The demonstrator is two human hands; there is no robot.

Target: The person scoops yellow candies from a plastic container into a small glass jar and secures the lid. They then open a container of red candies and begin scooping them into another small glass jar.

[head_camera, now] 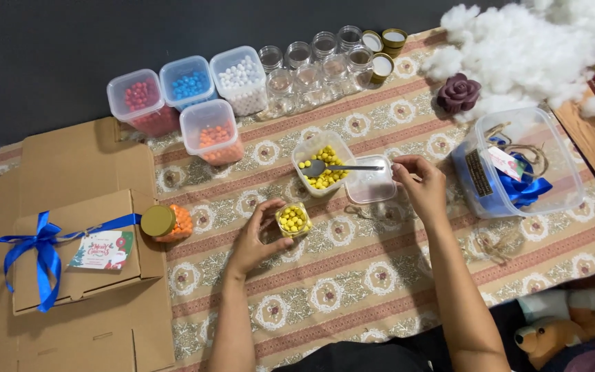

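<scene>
I am pinching the spoon [332, 167] handle in my right hand [421, 182], bowl pointing nine o'clock over the yellow-bead tub [323, 164], while my left hand [256, 238] is cupping the small jar [293, 220] at seven o'clock.

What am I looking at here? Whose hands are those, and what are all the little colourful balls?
There is only one picture, taken by a camera worn on a person's head, looking down. So the two arms coming up from the bottom belong to that person, who is sitting at a patterned cloth.

The left hand steadies a small glass jar partly filled with yellow balls. The right hand holds the handle of a spoon, whose bowl rests in a tub of yellow balls.

Further back stand tubs of red, blue, white and orange balls, and a group of empty glass jars. On the left, a closed jar of orange balls lies beside a cardboard box tied with blue ribbon.
</scene>
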